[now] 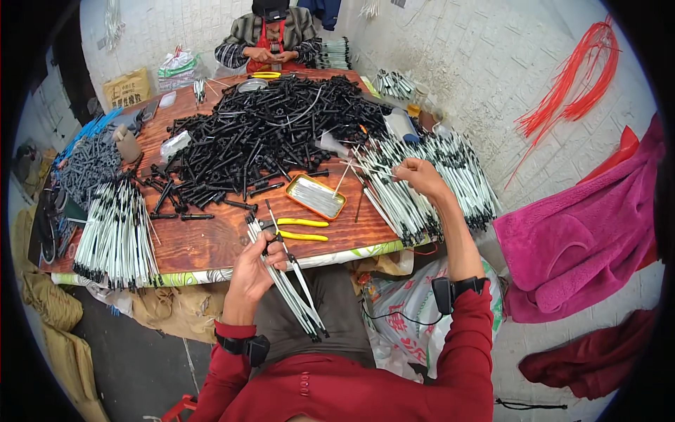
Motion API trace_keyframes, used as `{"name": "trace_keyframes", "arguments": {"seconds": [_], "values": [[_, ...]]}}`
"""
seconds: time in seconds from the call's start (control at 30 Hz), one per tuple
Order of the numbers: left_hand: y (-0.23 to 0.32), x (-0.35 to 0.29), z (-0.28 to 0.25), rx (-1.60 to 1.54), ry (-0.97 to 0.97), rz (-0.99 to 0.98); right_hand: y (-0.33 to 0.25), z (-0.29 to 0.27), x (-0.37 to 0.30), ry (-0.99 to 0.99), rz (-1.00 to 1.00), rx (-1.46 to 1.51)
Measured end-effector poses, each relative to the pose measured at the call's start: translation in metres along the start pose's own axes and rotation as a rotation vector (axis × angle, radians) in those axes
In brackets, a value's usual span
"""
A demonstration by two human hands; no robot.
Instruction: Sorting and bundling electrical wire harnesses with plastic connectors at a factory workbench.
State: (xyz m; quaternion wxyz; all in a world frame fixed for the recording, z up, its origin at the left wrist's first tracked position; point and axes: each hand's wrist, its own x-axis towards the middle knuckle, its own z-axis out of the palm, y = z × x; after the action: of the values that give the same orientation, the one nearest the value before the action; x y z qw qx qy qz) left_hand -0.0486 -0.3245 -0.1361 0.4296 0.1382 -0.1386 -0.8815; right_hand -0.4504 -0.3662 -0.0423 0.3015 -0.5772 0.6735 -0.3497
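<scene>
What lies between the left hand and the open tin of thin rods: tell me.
In the head view, yellow-handled pliers lie on the wooden table between the left hand and the tin.

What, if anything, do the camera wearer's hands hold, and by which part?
The left hand holds white rods toward their far ends. Whether the right hand grips anything cannot be told.

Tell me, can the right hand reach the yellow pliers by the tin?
Probably yes. The right hand is at the white sticks, and the pliers have uncovered handles facing it. Only the other end is crowded, by the left hand and its bundle.
</scene>
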Motion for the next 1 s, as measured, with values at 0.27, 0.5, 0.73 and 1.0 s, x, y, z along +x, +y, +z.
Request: {"name": "trace_keyframes", "arguments": {"seconds": [0.27, 0.5, 0.73, 1.0], "values": [[0.006, 0.000, 0.003, -0.014, 0.032, 0.034, -0.006, -0.005, -0.005, -0.180, 0.030, 0.212], [0.019, -0.002, -0.002, -0.048, 0.008, 0.083, 0.006, 0.026, -0.003, -0.235, -0.047, 0.390], [0.033, -0.012, -0.002, -0.077, 0.028, 0.155, -0.006, 0.051, -0.003, -0.259, -0.293, 0.443], [0.045, -0.021, -0.011, -0.086, 0.017, 0.246, -0.047, 0.065, -0.022, -0.105, -0.297, 0.507]]}}
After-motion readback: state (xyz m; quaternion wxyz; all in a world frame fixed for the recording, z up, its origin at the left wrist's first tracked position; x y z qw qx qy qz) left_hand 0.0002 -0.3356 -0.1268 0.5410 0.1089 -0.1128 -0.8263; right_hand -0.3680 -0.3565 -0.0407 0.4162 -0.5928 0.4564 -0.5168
